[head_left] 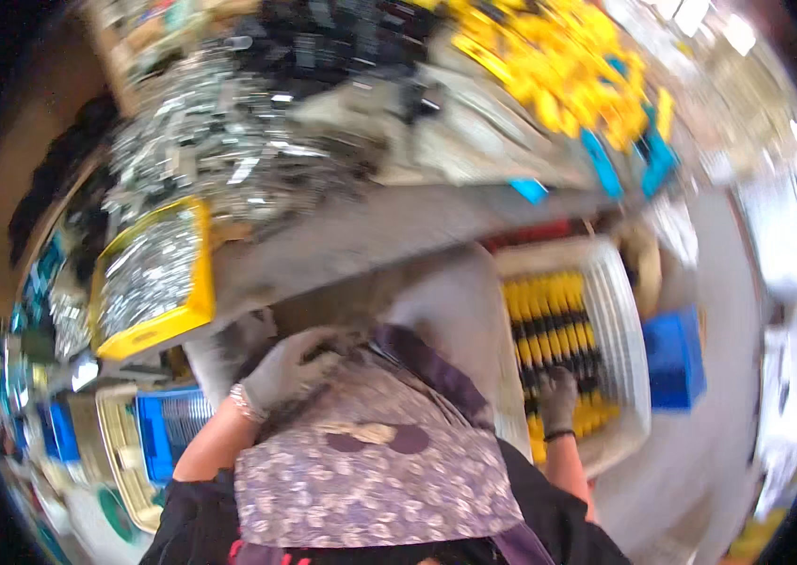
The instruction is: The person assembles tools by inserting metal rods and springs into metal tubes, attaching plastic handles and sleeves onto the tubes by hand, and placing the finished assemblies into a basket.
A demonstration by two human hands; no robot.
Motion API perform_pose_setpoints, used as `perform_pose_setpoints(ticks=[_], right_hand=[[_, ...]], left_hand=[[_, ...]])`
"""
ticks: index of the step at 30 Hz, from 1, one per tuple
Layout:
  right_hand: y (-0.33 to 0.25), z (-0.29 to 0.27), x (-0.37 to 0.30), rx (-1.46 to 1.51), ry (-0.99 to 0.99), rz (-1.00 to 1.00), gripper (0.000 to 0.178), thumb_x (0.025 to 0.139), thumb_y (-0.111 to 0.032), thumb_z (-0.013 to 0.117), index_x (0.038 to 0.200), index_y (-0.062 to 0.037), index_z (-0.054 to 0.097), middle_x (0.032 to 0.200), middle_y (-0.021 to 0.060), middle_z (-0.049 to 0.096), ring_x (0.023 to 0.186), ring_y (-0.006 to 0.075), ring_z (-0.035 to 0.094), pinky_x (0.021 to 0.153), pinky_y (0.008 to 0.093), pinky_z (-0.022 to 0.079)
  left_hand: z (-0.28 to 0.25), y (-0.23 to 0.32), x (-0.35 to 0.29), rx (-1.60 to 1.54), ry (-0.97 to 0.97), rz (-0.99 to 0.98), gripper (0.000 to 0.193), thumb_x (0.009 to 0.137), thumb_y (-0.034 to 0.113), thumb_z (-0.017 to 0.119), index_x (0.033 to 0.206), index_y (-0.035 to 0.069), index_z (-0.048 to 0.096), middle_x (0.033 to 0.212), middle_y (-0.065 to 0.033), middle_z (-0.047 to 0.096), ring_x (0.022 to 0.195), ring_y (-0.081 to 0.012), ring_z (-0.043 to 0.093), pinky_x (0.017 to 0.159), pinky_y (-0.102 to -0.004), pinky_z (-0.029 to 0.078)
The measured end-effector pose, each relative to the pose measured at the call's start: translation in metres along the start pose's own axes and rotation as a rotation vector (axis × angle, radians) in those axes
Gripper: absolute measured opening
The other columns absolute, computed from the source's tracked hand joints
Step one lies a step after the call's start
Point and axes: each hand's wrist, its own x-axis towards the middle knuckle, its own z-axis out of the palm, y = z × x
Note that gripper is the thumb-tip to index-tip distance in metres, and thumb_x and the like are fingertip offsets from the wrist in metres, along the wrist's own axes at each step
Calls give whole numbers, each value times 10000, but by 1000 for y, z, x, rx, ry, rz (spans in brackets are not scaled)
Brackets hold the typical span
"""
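Note:
My left hand (293,373), in a pale grey glove with a bracelet at the wrist, is over my lap beside the flowered apron (379,490). Its fingers look bent, but blur hides whether anything is in them. At the right, my gloved right hand (558,399) reaches down into a white plastic crate (626,348). Rows of yellow-and-black handle-like pieces (549,311) lie side by side in it. The hand touches or hovers just over the near rows; its fingertips are hidden.
Ahead is a grey workbench (351,235) with heaped metal parts (229,141), black pieces (332,38) and yellow pieces (558,66). A yellow bin (199,268) of metal parts sits at its left edge. Blue bins stand at the right (673,363) and left (153,433).

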Motion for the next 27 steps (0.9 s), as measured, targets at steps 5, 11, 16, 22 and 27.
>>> perform_pose_setpoints(ticks=[5,11,16,22,27], right_hand=[[-282,-72,-17,736,-25,-788,396,816,-62,687,1187,11,570,1142,155,601,1016,278,610,896,334,476],[-537,-34,0,334,-84,-1511,263,877,-168,616,1105,-37,608,1048,201,660,993,343,639,870,434,503],[-674,21,44,-47,-50,-1250,338,887,-145,496,1214,-82,553,1036,231,660,1013,366,634,879,439,492],[-700,51,55,-312,-67,-1278,491,835,-84,529,1325,-68,499,1255,223,588,1165,338,567,1003,403,438],[-678,30,47,-34,-163,-1352,435,829,-95,631,1258,-57,568,1172,226,624,1113,360,586,959,408,461]], left_hand=[[-10,-27,-32,92,33,158,479,904,236,628,1310,4,527,1238,-217,602,1157,-327,578,997,-378,437],[-44,-16,-77,214,54,100,399,897,251,626,1252,78,575,1141,-220,622,1011,-371,612,882,-428,481],[-82,-9,-117,56,149,196,414,884,168,644,1269,35,569,1111,-196,626,1027,-310,616,894,-377,477],[-143,21,-113,44,334,270,290,852,126,686,1123,23,661,1050,-135,684,982,-260,661,878,-349,501],[-235,45,-1,508,739,249,245,884,183,631,1069,30,682,1005,-166,678,952,-331,661,845,-384,520]])
